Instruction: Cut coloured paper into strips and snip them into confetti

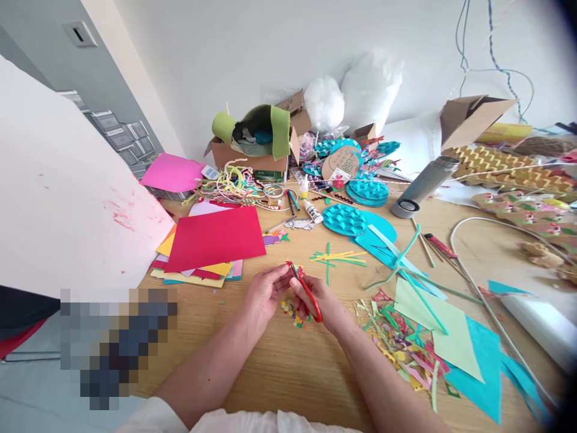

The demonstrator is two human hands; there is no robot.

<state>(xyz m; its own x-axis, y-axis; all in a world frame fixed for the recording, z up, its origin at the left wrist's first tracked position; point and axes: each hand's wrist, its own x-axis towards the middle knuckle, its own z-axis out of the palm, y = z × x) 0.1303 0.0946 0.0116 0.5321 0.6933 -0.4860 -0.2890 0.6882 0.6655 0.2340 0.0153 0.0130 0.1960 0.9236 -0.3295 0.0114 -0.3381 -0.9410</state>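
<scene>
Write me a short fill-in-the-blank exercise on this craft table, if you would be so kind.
The right hand holds a pair of ____.
The big paper stack has a top sheet that is ____.
The thin crossed strips just beyond the right hand are green and ____.

Missing words: scissors; red; yellow.

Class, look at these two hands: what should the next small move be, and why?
Probably one careful snip: the right hand holds the red scissors, with the blades close to a small red piece at the fingertips of the left hand. Small colourful pieces lie on the table below.
</scene>
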